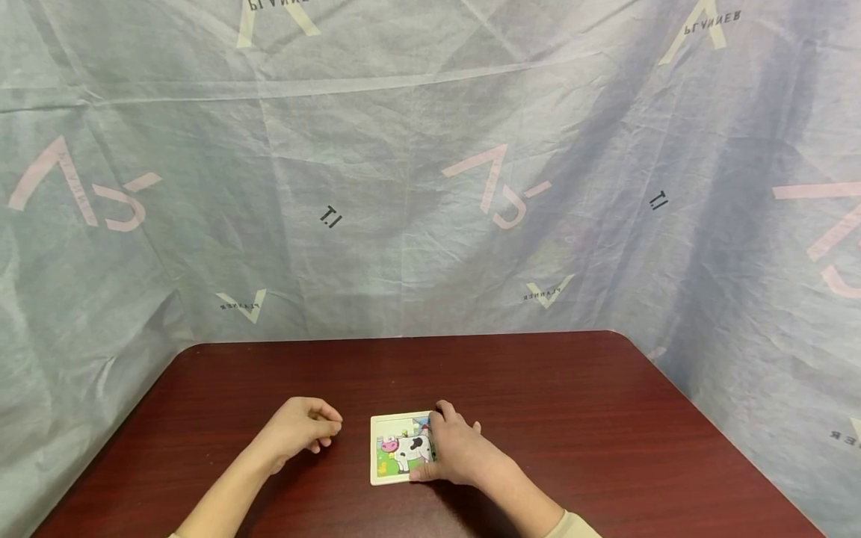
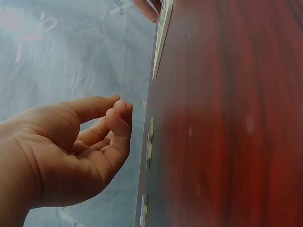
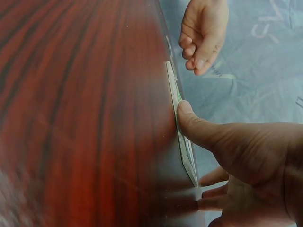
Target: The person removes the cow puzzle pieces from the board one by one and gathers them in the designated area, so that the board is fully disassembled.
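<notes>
A square jigsaw puzzle board (image 1: 402, 480) with a pale frame and a cow picture lies flat on the table. A pale bare patch shows in its upper left. My right hand (image 1: 460, 452) holds the board at its right side, thumb on the near edge and fingers spread towards the far right corner. Left of the board, my left hand (image 1: 296, 430) hovers over the table. Its fingers are curled, with the thumb tip right at the fingertips and nothing visible in them. Below that hand, the left wrist view shows thin flat pieces (image 2: 150, 142) lying on the table.
The dark red wooden table (image 1: 572, 396) has rounded far corners. A grey printed cloth (image 1: 390, 261) hangs behind it and along both sides.
</notes>
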A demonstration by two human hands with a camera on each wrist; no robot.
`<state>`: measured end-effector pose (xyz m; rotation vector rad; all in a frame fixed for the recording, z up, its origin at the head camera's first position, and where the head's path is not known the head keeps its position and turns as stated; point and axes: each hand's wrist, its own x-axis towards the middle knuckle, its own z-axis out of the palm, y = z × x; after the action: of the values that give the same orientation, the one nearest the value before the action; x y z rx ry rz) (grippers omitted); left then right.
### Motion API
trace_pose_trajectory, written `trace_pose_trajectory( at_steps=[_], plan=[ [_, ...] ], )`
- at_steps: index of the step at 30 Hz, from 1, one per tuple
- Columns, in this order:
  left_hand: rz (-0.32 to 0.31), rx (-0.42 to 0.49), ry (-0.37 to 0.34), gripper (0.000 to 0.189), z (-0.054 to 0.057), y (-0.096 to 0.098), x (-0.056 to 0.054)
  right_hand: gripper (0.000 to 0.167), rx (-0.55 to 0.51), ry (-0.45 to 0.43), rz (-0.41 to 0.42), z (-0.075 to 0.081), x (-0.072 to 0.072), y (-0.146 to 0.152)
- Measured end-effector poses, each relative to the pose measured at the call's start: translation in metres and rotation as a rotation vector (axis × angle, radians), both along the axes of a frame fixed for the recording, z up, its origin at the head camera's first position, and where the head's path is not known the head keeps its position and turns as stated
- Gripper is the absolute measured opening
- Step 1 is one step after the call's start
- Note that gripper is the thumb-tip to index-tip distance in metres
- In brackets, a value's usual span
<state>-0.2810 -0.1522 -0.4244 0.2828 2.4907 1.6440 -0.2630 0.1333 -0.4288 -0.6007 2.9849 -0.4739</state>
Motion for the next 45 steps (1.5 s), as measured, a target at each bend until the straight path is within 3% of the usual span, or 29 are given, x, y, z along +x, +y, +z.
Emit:
trace_pose_trajectory(
  at_steps=[11, 24, 30, 35, 39, 45],
  plan=[
    [-0.045, 0.025, -0.029, 0.012, 0.004, 0.036, 0.002, 0.091, 0.055, 0.017, 0.023, 0.002, 0.0, 0.001],
    [-0.106, 0.077, -0.039, 0.014, 0.002, 0.066, -0.002, 0.087, 0.14, 0.063, 0.006, 0.001, 0.001, 0.0],
    [-0.127, 0.077, -0.051, 0.013, -0.001, 0.075, -0.005, 0.064, 0.173, 0.08, -0.006, -0.001, 0.002, 0.0],
    [-0.128, 0.082, -0.051, 0.012, -0.003, 0.081, -0.007, 0.037, 0.189, 0.166, -0.017, -0.001, 0.003, 0.0],
    [-0.121, 0.077, -0.05, 0.011, -0.006, 0.086, -0.008, 0.034, 0.192, 0.215, -0.024, -0.002, 0.002, 0.0],
    [-0.127, 0.076, -0.059, 0.016, -0.007, 0.091, -0.01, 0.04, 0.19, 0.2, -0.036, -0.003, 0.0, 0.001]
  ],
)
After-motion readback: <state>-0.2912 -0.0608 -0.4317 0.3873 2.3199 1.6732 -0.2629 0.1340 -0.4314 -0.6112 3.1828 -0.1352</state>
